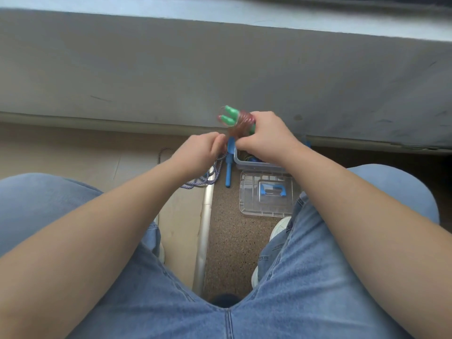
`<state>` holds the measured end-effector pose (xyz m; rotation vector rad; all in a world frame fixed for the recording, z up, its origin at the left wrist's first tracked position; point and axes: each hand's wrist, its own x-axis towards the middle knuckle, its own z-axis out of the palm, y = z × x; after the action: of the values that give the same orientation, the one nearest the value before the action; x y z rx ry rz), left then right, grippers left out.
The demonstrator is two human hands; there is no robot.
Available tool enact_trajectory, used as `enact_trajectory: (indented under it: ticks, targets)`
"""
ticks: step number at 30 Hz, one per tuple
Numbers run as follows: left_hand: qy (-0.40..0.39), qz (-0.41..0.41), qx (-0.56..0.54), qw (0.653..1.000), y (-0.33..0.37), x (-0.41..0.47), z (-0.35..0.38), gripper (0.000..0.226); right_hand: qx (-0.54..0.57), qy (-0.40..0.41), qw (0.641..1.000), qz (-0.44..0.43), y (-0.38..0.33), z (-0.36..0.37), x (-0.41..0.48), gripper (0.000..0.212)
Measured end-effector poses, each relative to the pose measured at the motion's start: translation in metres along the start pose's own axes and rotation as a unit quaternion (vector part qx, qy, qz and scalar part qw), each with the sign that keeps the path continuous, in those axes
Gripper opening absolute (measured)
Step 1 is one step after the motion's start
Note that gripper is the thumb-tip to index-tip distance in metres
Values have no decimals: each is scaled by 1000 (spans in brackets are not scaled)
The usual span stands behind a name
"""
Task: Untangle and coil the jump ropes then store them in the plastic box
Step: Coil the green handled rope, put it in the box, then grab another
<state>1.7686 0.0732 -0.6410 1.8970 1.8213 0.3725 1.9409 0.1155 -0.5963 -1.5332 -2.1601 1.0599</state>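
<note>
Seated person, jeans, both forearms reaching forward over the knees toward a grey wall.

Far left on the floor: a purple braided rope (pixel 195 178) lies loose on the tan floor, partly looped, running under the left hand's side. Its blue handle (pixel 229 167) lies just right of it, on the speckled mat beside a metal strip (pixel 206 223).

Left hand (pixel 199 152): fingers curled, pinching the free end of the red rope (pixel 241 123) low down, near the blue handle. Exact finger contact is blurred.

Centre, held up in front of the wall: two green handles (pixel 231 116) side by side, the red rope wound round them in several turns. Motion blur here.

Right hand (pixel 266 135): fingers clenched round the lower part of the green handles and the wound rope, holding the bundle tilted up to the left.

Below the right hand: clear box (pixel 247 165) on the floor, open, with something blue and yellowish inside; contents mostly hidden by the wrist. Just nearer the person, touching or almost touching the box, the clear lid (pixel 265 194) lies flat with its blue grip. White shoes (pixel 280 227) show by the right leg.
</note>
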Motion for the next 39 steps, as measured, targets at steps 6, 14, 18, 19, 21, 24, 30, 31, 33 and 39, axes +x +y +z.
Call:
enact_trajectory:
  ticks: [6, 14, 18, 19, 21, 24, 30, 31, 33, 39]
  targets:
    - [-50, 145, 107, 982, 20, -12, 2, 31, -96, 37, 992, 74, 26, 1, 14, 44]
    - [70, 260, 183, 946, 10, -4, -35, 60, -223, -157, 960, -60, 18, 13, -3, 20]
    - [22, 137, 11, 990, -8, 5, -35, 38, -199, -188, 955, -113, 8, 10, -10, 28]
    - [0, 92, -72, 993, -11, 7, -34, 28, -180, -193, 958, -116, 6, 8, -11, 25]
    - [-34, 11, -240, 970, -13, 7, -30, 17, -136, -199, 964, -118, 4, 7, -13, 25]
    - [-42, -53, -383, 921, -9, 5, -25, 21, -70, -177, 977, -101, 4, 10, -11, 26]
    - [-9, -106, -471, 875, 11, 4, -16, 28, 36, -71, 996, -46, 4, 6, -4, 29]
    - [2, -109, -476, 873, 12, 5, -15, 28, 40, -64, 997, -35, 4, 6, -3, 27]
    - [7, -109, -477, 872, 14, 5, -11, 27, 41, -42, 998, -11, 7, 9, 0, 23]
    - [2, -155, -540, 827, 20, 6, -12, 27, 6, 13, 999, 38, 17, 11, 9, 24]
